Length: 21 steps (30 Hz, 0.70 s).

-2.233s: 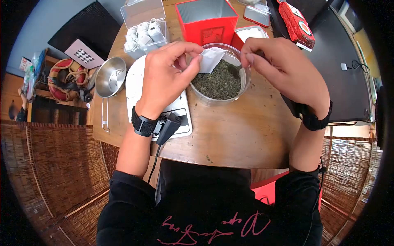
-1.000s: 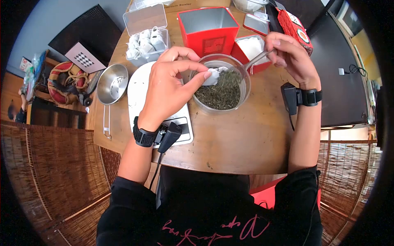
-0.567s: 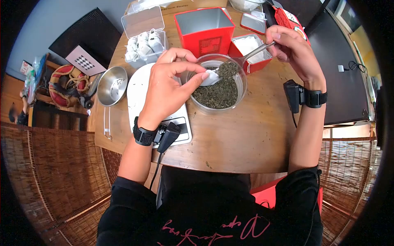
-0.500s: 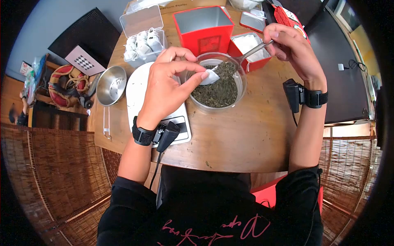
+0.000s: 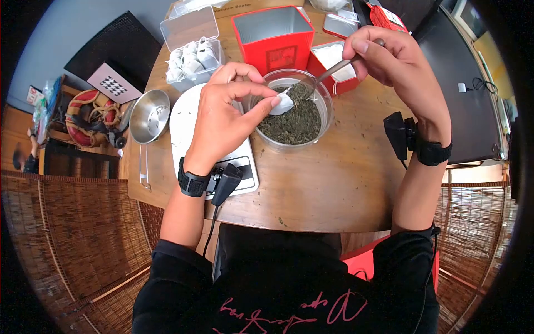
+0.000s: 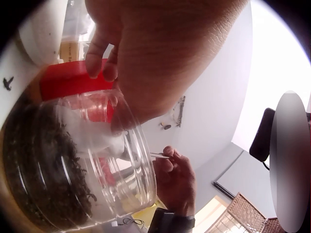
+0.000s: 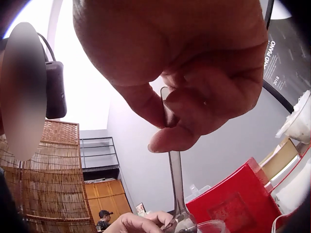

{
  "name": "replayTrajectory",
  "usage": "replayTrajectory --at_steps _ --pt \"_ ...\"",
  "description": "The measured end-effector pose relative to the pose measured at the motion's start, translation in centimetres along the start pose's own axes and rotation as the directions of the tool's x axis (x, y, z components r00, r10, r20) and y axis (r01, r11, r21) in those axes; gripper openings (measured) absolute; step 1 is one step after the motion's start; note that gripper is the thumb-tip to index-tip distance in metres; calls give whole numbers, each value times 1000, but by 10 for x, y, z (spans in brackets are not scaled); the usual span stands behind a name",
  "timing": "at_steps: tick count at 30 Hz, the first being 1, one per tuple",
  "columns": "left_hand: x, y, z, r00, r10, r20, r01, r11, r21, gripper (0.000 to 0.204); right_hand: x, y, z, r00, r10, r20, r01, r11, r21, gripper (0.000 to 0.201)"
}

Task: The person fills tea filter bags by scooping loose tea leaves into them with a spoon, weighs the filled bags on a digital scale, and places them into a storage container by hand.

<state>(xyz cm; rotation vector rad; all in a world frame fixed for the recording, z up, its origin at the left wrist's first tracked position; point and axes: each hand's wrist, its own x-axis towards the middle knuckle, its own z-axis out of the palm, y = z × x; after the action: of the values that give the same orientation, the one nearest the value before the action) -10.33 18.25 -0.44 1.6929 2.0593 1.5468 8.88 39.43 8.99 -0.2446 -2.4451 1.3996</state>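
Note:
In the head view a round clear tub (image 5: 324,129) holds dark dried leaves (image 5: 295,125). Thumb and index finger of the left hand (image 5: 225,114) pinch a small white bag (image 5: 282,104) over the leaves at the tub's left side. The right hand (image 5: 397,58) grips the handle of a metal spoon (image 5: 337,67), whose bowl is tilted down at the bag's mouth. Through the tub wall (image 6: 141,160) the left wrist view shows the white bag (image 6: 104,138) beside the leaves. From the right wrist the spoon handle (image 7: 175,170) is seen pointing down from the fingers.
A white scale (image 5: 183,125) lies under the left forearm, with a steel pan (image 5: 149,117) to its left. Behind stand a clear box of filled white bags (image 5: 192,58), a tall red tin (image 5: 278,53) and a smaller red box (image 5: 346,86) with white contents.
Since the earlier frames, the leaf-heaped spoon has tipped toward the bag, and its bowl now shows few leaves. The right hand has turned and moved slightly left; the left still pinches the bag.

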Motion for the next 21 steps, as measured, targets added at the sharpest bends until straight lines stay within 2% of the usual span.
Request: replayTrajectory --at_steps 2,7,15,17,21 --pt "1 2 -1 998 -59 13 59 998 -17 13 -2 -5 -1 1000 -10 -4 10 1000 15 26" --pt "0 -1 0 1000 -13 -5 13 1000 -4 12 -1 -7 5 994 -113 6 113 994 11 24" --pt "0 -1 1 999 -32 -40 32 999 3 10 -7 -18 5 977 -161 -139 154 986 -60 31" --pt "2 -5 1 997 -39 -66 38 999 -4 11 -8 -19 8 979 -158 -129 153 987 -47 33" --pt "2 -1 2 998 -44 -53 42 998 -48 10 -3 -19 41 998 -65 24 63 996 69 32"
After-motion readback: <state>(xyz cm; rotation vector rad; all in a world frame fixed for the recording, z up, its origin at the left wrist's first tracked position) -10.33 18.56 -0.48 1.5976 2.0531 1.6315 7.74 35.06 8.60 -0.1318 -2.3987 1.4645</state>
